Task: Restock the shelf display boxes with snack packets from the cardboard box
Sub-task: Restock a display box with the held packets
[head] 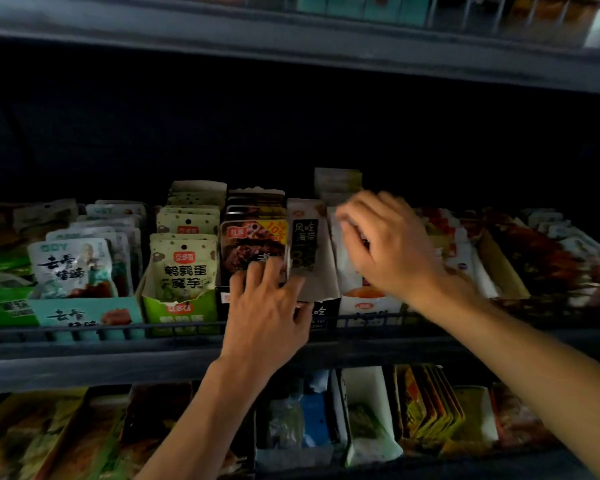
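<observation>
Nearest the viewer, below the dark metal shelf rail [101, 332], a lower tier holds more packets in dim light. At the rail itself, the left hand [267, 306] reaches over it, fingers curled and slightly spread against the front of the dark brown snack packet with a red label [253, 244], which stands foremost in its row just right of the pale green speckled packets in a green display box [182, 268]. Whether those fingers pinch the packet or only press it I cannot tell. Further right along the rail, the right hand [385, 244] is blurred, fingers bent over the white display box with an orange front [364, 303]; what it holds, if anything, is unclear. The cardboard box is out of view. The risk, I judge: pressing the front packet could tip it forward over the rail.
</observation>
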The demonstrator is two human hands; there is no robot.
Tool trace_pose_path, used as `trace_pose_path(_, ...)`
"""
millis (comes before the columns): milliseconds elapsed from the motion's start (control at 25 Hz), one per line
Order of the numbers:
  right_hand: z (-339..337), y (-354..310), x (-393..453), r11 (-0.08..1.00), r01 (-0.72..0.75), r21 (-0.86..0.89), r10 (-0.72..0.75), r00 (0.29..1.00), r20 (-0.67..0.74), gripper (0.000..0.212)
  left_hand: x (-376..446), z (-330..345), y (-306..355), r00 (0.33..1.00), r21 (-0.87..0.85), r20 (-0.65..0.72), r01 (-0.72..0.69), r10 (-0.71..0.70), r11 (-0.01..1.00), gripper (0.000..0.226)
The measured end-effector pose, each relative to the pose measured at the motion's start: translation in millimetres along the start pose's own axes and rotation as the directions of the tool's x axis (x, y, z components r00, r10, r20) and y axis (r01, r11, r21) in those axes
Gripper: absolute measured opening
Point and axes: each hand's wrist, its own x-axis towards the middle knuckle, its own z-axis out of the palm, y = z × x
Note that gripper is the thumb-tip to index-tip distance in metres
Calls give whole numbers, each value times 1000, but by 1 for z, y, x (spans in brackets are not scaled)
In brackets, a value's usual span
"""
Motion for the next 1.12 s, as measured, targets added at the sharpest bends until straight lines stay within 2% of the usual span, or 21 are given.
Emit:
trace_pose_path(40,-10,-2,-21,997,-74,30,71,993,91,17,-1,-1,3,1000,-11,-19,0,0,1000,29)
trace_pose_path(80,-15,-3,-40,983,-182,29,171,957,235,18,-2,-2,7,999,-23,-46,-12,11,1000,27)
trace_pose_path(160,-7,-7,-66,946,-324,10,281,834,475,28,-6,-4,15,994,-50,-81,-74,69,996,24)
trace_pose_path(200,-2,-6,-73,940,-341,15,281,797,535,35,-7,-6,22,990,-65,-85,-119,114,991,25)
trace_pose_path(280,3,-7,-79,950,-307,57,217,780,588,43,-10,-10,36,977,-88,-79,-203,197,975,27)
trace_pose_path(360,-3,-3,-85,947,-305,104,211,830,516,34,-11,-15,51,966,-99,-63,-256,251,962,28)
trace_pose_path(440,-16,8,-100,905,-422,62,381,865,326,24,-8,-17,70,958,-107,-38,-286,284,952,30)
trace_pose_path(480,-22,14,-109,860,-510,12,490,833,257,22,-6,-15,80,953,-112,-22,-303,302,946,31)
trace_pose_path(560,-26,27,-123,778,-622,-92,616,725,309,24,4,-10,107,932,-154,32,-353,361,923,35)
trace_pose_path(640,-18,34,-133,737,-674,-50,609,630,482,40,18,-5,132,912,-197,83,-379,401,904,39)
trace_pose_path(680,-14,34,-135,729,-685,5,581,622,524,46,27,-4,142,909,-216,98,-377,405,900,37)
trace_pose_path(720,-12,35,-137,735,-676,52,556,645,524,50,37,-3,150,908,-254,125,-359,399,898,34)
trace_pose_path(800,-13,42,-140,765,-637,98,509,690,514,62,62,-2,160,907,-413,245,-223,344,883,35)
trace_pose_path(840,-15,45,-141,772,-625,115,491,701,517,67,75,-1,163,889,-477,337,-124,311,870,38)
trace_pose_path(920,-21,51,-142,772,-615,158,463,716,523,69,98,6,170,817,-464,518,21,252,886,44)
trace_pose_path(1040,-24,50,-144,785,-584,205,430,753,499,56,107,16,178,803,-405,554,32,218,914,40)
trace_pose_path(1120,-25,62,-155,809,-577,112,505,780,369,49,105,18,186,827,-419,499,-31,258,907,33)
